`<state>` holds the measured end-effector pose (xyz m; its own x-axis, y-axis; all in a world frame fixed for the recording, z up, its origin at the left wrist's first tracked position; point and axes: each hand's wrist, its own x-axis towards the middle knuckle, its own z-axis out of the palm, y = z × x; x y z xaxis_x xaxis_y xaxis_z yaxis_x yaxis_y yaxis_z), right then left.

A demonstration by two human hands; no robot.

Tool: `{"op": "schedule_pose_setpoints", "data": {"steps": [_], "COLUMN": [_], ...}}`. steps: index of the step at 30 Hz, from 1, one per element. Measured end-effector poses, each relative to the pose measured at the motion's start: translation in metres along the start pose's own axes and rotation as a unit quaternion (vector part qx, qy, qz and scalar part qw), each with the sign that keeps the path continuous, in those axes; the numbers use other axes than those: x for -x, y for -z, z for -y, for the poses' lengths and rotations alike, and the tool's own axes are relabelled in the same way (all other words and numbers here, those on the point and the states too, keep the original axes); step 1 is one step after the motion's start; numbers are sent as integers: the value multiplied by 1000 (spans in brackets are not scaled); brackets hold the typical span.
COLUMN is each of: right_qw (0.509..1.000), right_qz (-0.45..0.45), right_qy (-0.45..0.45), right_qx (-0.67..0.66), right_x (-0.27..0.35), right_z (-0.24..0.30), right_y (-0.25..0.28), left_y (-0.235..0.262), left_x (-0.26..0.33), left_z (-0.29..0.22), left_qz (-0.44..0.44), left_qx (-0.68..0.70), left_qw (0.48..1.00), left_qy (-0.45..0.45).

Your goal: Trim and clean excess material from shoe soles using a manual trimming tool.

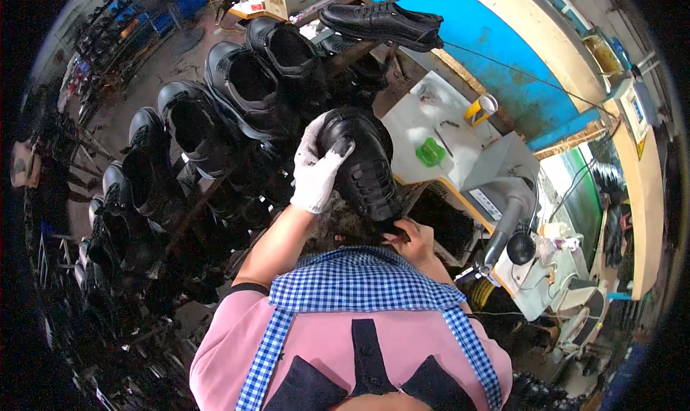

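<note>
A black lace-up shoe [365,168] is held up in front of my chest, its toe pointing away and its laces facing up. My left hand [318,165], in a white knit glove, is closed round the left side of the toe, with the thumb on top. My bare right hand [413,241] pinches the near end of the same shoe with bent fingers. The fingertips there are partly hidden, and the shoe's opening cannot be made out.
Several black shoes stand in a row on a rack to the left, such as one shoe [251,88]; another shoe [381,23] lies across the top. At right, a white worktable [410,116] bears a green object [430,152], a yellow cup [480,110] and a grey machine [503,174].
</note>
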<state>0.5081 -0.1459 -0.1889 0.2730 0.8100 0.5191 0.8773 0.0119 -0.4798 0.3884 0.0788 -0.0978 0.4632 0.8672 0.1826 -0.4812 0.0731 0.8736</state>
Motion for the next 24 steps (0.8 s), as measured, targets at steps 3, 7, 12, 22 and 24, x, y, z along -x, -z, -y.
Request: {"op": "schedule_pose_setpoints", "data": {"steps": [3,7,12,22,24], "right_qw": [993,949,991,984,984], "right_qz": [-40,-22,73,110,113], "right_qy": [-23,-167,51,139,135], "right_qx": [-107,-265,-99,-10,-10], "right_x": [-11,-72,-134,-147,-147], "right_z": [3,34,72,91,92], "right_y": [12,54,97,114,114], "left_y": [-2,2,2,7,5], "left_x": [6,5,11,27,29], "left_z": [-21,-43,-58,-65,-67], "left_qz": [82,200,266,254,251], "left_qx": [-14,-93,-119,-118,-90], "left_qw": [995,973,955,957,959], "left_qy": [59,62,54,75,100]}}
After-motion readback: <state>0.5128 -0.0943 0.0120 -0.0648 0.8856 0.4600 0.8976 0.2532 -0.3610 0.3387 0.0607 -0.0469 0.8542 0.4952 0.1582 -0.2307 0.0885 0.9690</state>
